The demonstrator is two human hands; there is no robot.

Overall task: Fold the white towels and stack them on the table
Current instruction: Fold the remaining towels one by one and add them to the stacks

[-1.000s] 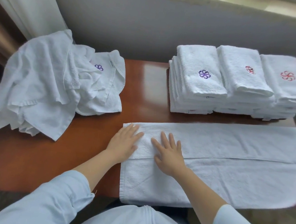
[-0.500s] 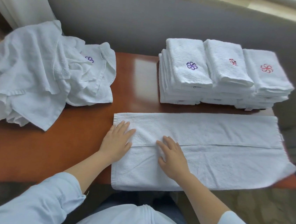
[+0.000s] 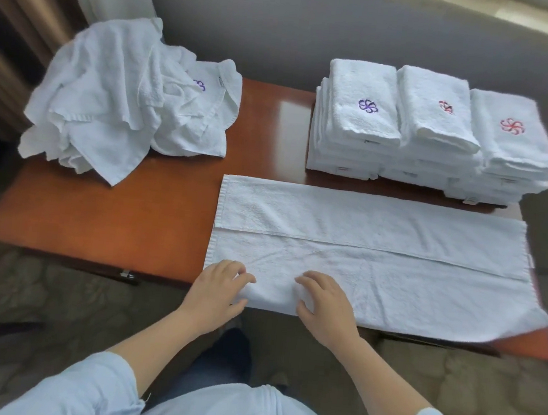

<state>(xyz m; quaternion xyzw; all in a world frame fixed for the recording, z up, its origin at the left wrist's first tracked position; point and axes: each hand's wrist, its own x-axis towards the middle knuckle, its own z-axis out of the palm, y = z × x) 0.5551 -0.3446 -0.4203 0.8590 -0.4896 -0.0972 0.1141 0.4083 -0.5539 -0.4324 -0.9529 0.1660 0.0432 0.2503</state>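
Note:
A white towel (image 3: 379,252) lies spread lengthwise on the wooden table (image 3: 112,217), its far third folded over towards me. My left hand (image 3: 218,287) grips the towel's near edge at its left corner, fingers curled on top. My right hand (image 3: 325,302) grips the same edge a little further right, fingers curled too. Three stacks of folded white towels (image 3: 432,139) with embroidered flowers stand at the back right. A heap of unfolded white towels (image 3: 125,97) sits at the back left.
A grey wall (image 3: 318,26) runs behind the table, with a curtain (image 3: 32,13) at the left. The towel's right end overhangs the table's near right corner. Patterned carpet (image 3: 36,300) lies below the front edge.
Both hands have slid from the towel's fold line back to its near edge and curled onto it. The view has shifted, so everything sits higher and further right.

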